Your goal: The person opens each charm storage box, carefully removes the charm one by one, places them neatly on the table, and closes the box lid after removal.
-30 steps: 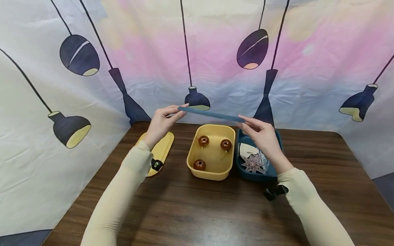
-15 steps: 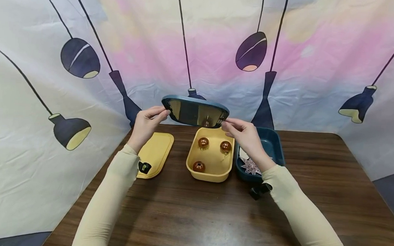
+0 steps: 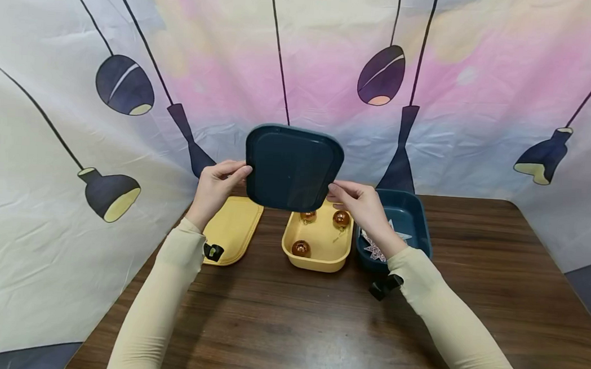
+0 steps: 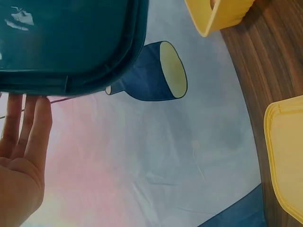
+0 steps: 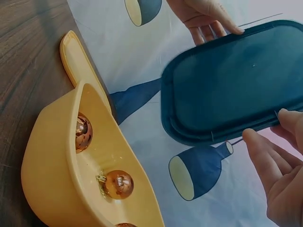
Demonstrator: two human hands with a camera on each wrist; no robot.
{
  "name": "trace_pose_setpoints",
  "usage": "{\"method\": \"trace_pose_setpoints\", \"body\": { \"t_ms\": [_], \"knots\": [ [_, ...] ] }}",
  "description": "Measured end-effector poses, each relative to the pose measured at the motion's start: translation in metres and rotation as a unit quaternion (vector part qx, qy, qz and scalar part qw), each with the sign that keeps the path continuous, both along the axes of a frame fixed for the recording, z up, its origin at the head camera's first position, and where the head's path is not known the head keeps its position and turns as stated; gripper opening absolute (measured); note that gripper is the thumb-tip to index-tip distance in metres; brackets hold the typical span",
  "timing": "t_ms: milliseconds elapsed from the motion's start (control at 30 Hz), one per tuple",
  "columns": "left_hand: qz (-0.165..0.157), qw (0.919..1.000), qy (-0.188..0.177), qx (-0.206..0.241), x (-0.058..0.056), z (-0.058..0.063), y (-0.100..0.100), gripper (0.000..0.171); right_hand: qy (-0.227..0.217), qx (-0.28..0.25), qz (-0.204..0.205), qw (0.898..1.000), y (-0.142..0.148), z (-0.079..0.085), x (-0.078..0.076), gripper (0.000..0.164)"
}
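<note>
A dark blue rounded lid (image 3: 291, 167) is held up above the table, its broad face turned toward the head camera. My left hand (image 3: 216, 191) pinches its left edge between thumb and fingers. At the opposite edge, my right hand (image 3: 362, 208) pinches it too, thumb and fingertips showing in the right wrist view. Below the lid stands a yellow box (image 3: 321, 263) with several shiny brown ball ornaments (image 3: 301, 248) in it; the lid covers its far end. Beside it, a dark blue box (image 3: 409, 211) holds star-shaped decorations (image 3: 374, 251), partly hidden by my right wrist.
A yellow lid (image 3: 234, 226) lies flat on the wooden table (image 3: 287, 325), left of the yellow box and partly behind my left forearm. A printed cloth backdrop (image 3: 322, 79) with lamp drawings hangs behind the table's far edge.
The blue lid has turned from edge-on to showing its broad face. Both hands have moved left with it, so it now hangs over the yellow box's far end.
</note>
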State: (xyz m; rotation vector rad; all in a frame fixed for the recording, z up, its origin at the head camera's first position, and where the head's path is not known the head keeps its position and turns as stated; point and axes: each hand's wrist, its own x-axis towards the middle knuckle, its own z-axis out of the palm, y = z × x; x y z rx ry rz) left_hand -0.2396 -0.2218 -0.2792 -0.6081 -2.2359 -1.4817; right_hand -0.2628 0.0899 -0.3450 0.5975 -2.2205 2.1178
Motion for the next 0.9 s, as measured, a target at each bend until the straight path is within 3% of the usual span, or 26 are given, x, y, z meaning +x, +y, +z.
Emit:
{"method": "trace_pose_setpoints", "body": {
  "t_ms": [233, 467, 600, 900],
  "knots": [
    [-0.005, 0.9999, 0.002, 0.012, 0.001, 0.002, -0.001, 0.027, 0.003, 0.001, -0.009, 1.0, -0.004, 0.0, -0.005, 0.043],
    [-0.039, 0.9958, -0.045, 0.069, 0.0, -0.002, -0.004, 0.028, 0.003, 0.012, -0.011, 1.0, -0.009, 0.0, -0.01, 0.043],
    [-0.03, 0.9959, -0.045, 0.073, -0.001, -0.003, -0.006, 0.029, 0.013, 0.016, -0.011, 1.0, -0.011, 0.002, -0.012, 0.044],
    [-0.002, 0.9948, -0.056, 0.085, -0.001, -0.003, -0.012, 0.028, -0.014, 0.008, -0.001, 1.0, -0.019, 0.004, -0.014, 0.042]
  ]
}}
